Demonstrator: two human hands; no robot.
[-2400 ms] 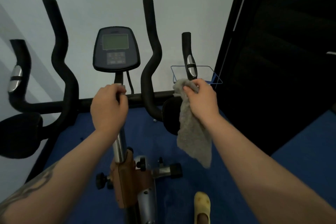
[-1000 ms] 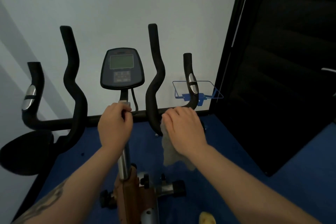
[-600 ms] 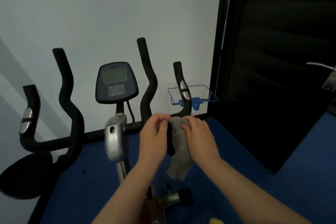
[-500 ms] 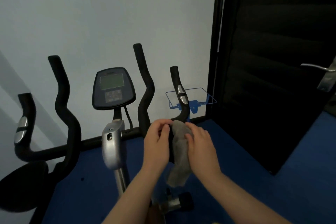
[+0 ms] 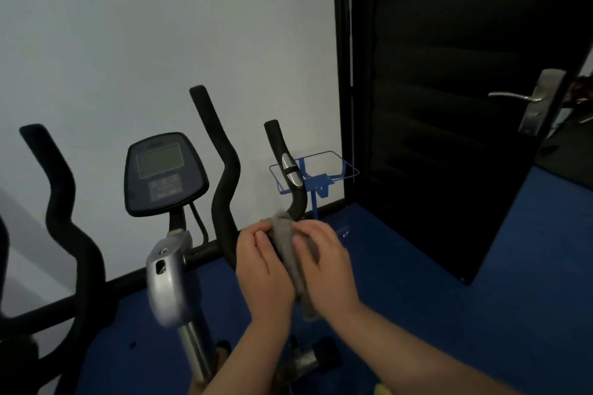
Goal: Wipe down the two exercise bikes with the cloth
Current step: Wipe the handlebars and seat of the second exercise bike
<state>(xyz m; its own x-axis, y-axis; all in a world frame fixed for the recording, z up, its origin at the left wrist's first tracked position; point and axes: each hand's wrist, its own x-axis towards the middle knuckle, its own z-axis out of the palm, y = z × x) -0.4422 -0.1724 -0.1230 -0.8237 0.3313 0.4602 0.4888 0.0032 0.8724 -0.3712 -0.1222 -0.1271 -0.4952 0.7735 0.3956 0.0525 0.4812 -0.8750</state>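
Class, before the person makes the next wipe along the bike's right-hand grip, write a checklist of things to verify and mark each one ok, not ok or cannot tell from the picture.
1. Cloth in hand: the grey cloth is held between the left hand and right hand. Ok.
2. Cloth at the work spot: its top sits against the base of the right grip. Ok.
3. Path up the grip free of anything in the way. Ok.
4. Cloth damp or clean enough. Cannot tell.
5. Console already wiped. Cannot tell.
6. Second bike in view: only one bike shows. Cannot tell.
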